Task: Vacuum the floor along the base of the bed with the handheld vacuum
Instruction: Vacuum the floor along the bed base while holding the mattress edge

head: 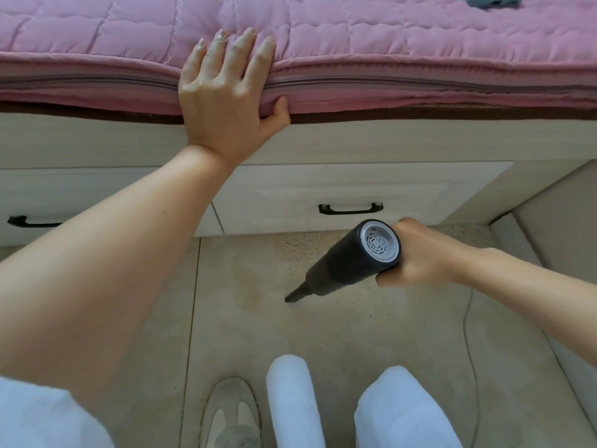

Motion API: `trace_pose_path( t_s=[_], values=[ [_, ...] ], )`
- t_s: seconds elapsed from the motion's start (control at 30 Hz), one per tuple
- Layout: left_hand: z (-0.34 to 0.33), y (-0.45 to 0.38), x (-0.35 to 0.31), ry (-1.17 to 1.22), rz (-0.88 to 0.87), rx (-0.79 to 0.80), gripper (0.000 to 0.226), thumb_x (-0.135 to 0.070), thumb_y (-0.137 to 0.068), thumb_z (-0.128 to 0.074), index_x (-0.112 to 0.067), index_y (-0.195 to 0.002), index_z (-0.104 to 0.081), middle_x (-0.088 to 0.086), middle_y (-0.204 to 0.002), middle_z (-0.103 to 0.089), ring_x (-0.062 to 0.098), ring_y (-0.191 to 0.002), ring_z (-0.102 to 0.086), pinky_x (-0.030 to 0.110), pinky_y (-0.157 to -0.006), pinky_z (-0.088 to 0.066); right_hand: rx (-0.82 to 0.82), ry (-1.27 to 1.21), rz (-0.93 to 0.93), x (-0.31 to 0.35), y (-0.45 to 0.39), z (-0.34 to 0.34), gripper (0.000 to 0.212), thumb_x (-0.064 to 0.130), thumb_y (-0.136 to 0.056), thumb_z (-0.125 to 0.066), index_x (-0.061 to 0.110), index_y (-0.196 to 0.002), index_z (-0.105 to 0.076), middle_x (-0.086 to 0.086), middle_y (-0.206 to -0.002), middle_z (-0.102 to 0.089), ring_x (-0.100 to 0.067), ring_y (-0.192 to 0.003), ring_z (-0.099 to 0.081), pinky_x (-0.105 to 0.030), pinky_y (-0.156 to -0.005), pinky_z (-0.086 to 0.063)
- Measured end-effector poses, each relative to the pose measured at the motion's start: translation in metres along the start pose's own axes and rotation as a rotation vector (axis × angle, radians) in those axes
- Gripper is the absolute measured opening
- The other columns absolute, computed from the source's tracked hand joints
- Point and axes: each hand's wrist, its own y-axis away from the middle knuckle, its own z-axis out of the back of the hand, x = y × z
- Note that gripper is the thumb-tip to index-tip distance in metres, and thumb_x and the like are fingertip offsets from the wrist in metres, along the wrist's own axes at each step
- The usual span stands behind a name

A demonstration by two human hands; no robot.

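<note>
My right hand (416,253) grips the rear of a dark handheld vacuum (349,258) with a pale vented end cap. Its narrow nozzle (295,294) points down and left and touches the beige tiled floor (371,334). Fine gritty debris (297,245) lies on the floor just behind the nozzle, along the base of the bed. My left hand (223,95) rests on the edge of the pink quilted mattress (387,43), fingers straight on top and thumb under the edge.
The cream bed base has two drawers with black handles (350,209) (32,221). A thin cable (468,334) trails over the floor at right. A cream panel (555,227) closes the right corner. My shoe (231,415) and white-trousered legs (403,412) are at the bottom. A grey object (491,1) lies on the bed.
</note>
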Motion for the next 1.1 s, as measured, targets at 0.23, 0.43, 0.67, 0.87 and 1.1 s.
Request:
trace_pose_path(
  t_s=[0.23,0.43,0.67,0.87,1.1],
  values=[
    [0.002,-0.001,-0.002,-0.008,0.002,0.002,0.057,-0.05,-0.088,-0.043,-0.018,-0.133,-0.056,0.006,-0.134,-0.059,0.033,-0.125,-0.054,0.049,-0.106,-0.04,0.046,-0.061,-0.024,-0.009,-0.004,0.004,0.023,0.031,-0.052,-0.057,0.022,-0.059,-0.036,0.007,-0.049,-0.034,-0.008,-0.044,-0.03,-0.02,-0.04,-0.021],
    [0.004,-0.006,-0.005,0.015,0.031,0.005,0.056,-0.052,-0.088,-0.043,-0.019,-0.132,-0.057,0.005,-0.134,-0.059,0.032,-0.125,-0.053,0.048,-0.106,-0.039,-0.025,0.002,-0.026,-0.012,-0.022,0.017,0.019,0.029,-0.054,-0.058,0.034,-0.055,-0.04,0.012,-0.049,-0.042,-0.007,-0.047,-0.037,-0.017,-0.041,-0.027],
    [0.007,-0.012,-0.011,0.02,0.028,0.043,0.059,-0.053,-0.087,-0.043,-0.019,-0.132,-0.057,0.005,-0.135,-0.058,0.034,-0.126,-0.052,0.048,-0.105,-0.04,-0.057,0.077,-0.081,-0.019,-0.034,0.024,0.021,0.038,-0.051,-0.057,0.029,-0.054,-0.039,0.007,-0.046,-0.042,-0.009,-0.047,-0.042,-0.031,-0.047,-0.036],
    [0.007,-0.02,-0.032,0.027,0.068,0.065,0.06,-0.056,-0.086,-0.042,-0.02,-0.131,-0.059,0.005,-0.135,-0.059,0.035,-0.126,-0.053,0.049,-0.104,-0.041,0.009,0.011,-0.009,-0.029,-0.033,0.025,0.018,0.034,-0.051,-0.058,0.029,-0.059,-0.043,0.01,-0.046,-0.041,-0.008,-0.046,-0.038,-0.02,-0.042,-0.028],
    [-0.001,-0.021,-0.053,0.055,0.139,-0.021,0.053,-0.054,-0.086,-0.047,-0.02,-0.122,-0.067,0.001,-0.126,-0.066,0.03,-0.12,-0.059,0.044,-0.1,-0.046,-0.013,-0.061,-0.007,-0.038,-0.033,0.019,0.025,0.023,-0.058,-0.065,0.025,-0.057,-0.04,0.008,-0.047,-0.039,-0.007,-0.046,-0.037,-0.028,-0.046,-0.029]
  ],
)
